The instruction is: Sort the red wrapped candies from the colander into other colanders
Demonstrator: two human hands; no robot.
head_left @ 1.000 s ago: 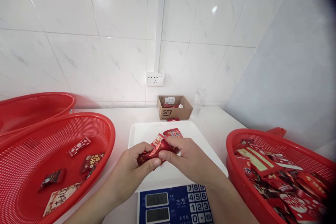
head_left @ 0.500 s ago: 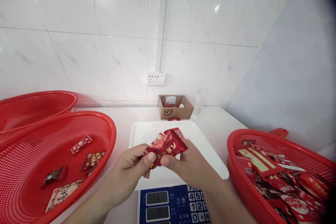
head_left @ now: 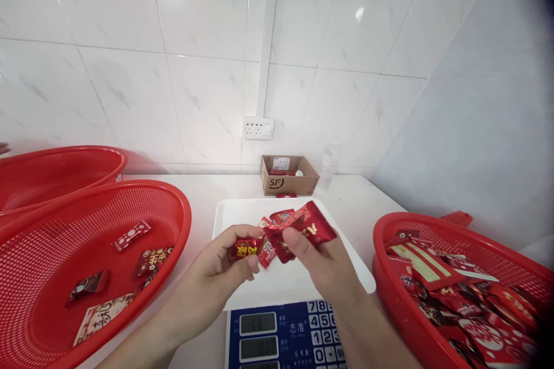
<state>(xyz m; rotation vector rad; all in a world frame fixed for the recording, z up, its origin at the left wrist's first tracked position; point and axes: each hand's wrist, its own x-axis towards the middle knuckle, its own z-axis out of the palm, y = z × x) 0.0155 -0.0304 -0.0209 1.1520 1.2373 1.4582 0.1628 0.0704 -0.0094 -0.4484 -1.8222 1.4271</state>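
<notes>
My left hand (head_left: 219, 274) is closed on a small red snack packet with yellow characters (head_left: 246, 249), held between thumb and fingers. In my right hand (head_left: 331, 268) is a larger shiny red snack packet (head_left: 314, 223), pinched under the thumb and tilted up to the right. Both hands are over the white scale pan (head_left: 234, 294). Behind them, partly hidden, several red wrapped snacks (head_left: 283, 216) lie on the pan. The scale's blue panel (head_left: 288, 346), with displays and keys, shows below; my right forearm covers part of it.
Left stands a red perforated basket (head_left: 173, 196) with several loose snacks; another red basket (head_left: 86, 153) is behind it. On the right, a red basket (head_left: 385, 242) holds many packets. A cardboard box (head_left: 298, 184) and clear bottle (head_left: 329, 164) stand behind the pan. Another person's fingers show far left.
My hands have moved apart. The larger packet has shifted right with my right hand, while the small packet in my left now shows clearly. Another person's fingers have appeared at the left edge.
</notes>
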